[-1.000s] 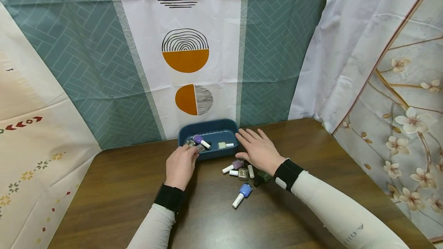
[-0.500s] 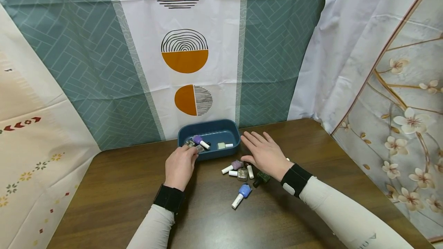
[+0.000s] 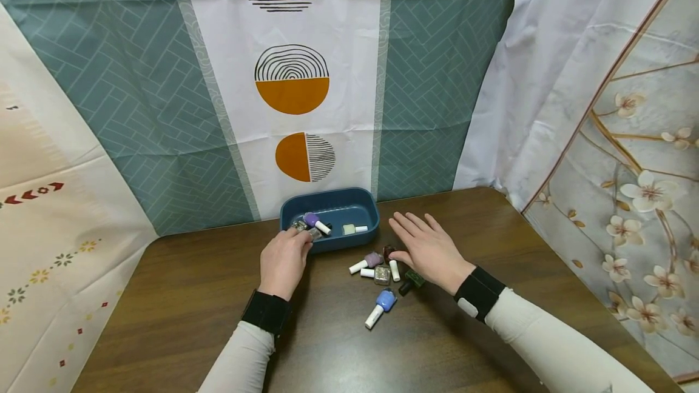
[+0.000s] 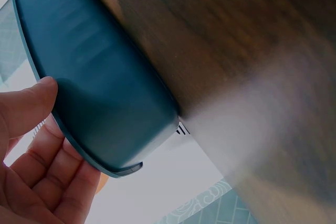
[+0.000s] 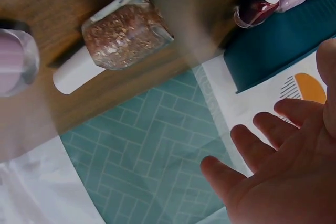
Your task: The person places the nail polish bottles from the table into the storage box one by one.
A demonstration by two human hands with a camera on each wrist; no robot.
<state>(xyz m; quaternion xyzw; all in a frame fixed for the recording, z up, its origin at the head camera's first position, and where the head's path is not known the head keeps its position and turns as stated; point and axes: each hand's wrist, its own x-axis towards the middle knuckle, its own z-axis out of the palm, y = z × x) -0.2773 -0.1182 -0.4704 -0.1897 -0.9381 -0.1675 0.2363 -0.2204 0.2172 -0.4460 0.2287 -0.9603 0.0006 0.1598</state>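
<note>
My left hand [image 3: 282, 262] grips the near left rim of a blue plastic bin [image 3: 355, 244]; in the left wrist view the thumb [image 4: 31, 103] lies on its outer wall and the fingers go over the rim. Inside lie several nail polish bottles, among them a purple one [image 3: 311, 219] and a pale green one [image 3: 349, 230]. My right hand [image 3: 428, 250], fingers straight and spread, holds nothing above the table right of the bin. Nearest it are a dark red nail polish [image 3: 388, 251] and a dark green one [image 3: 415, 278].
Before the bin lie a mauve nail polish [image 3: 374, 259], a glittery one [image 3: 382, 275] and a blue one [image 3: 386, 301]. A copper glitter bottle [image 5: 126, 32] and a pink one [image 5: 13, 61] show in the right wrist view. A patterned curtain [image 3: 426, 108] hangs behind the wooden table [image 3: 191, 296].
My right hand has moved right and slightly nearer, away from the bin's right end, uncovering the dark red and dark green bottles. The left hand keeps its grip on the rim.
</note>
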